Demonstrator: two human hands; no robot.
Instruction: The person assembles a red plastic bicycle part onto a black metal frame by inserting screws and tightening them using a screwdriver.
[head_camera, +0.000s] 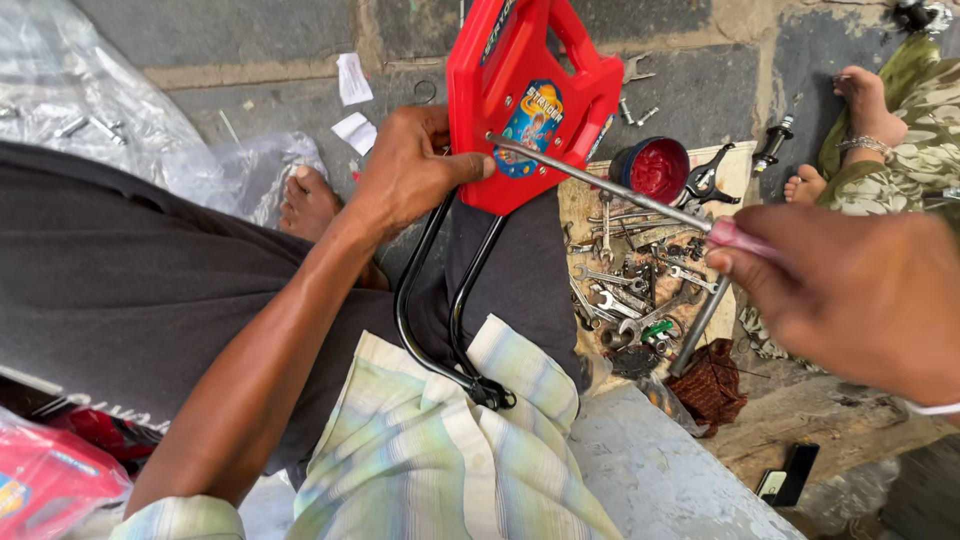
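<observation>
Here the red plastic panel (520, 95) stands upright at top centre, above the person's lap, with a colourful sticker (533, 125) on its face and two black bent tubes (425, 330) running down from its lower edge to a joint near the striped cloth (430, 450). Left hand (405, 175) is clamped on the panel's left lower edge, thumb pressed on the front. Right hand (860, 290) is closed around the pink handle of a screwdriver (600, 180), whose long metal shaft slants up-left with the tip touching the panel just beside the sticker. Behind the shaft, on a board on the ground, lies a heap of spanners (630, 295), with a red-filled tub (655, 168) and pliers (708, 180) just past it. A brown rag (712, 385) sits near the board's lower corner. Another person's bare feet (860, 110) show at top right. Clear plastic bags (90, 90) lie at top left, a bare foot (308, 200) beside them.
</observation>
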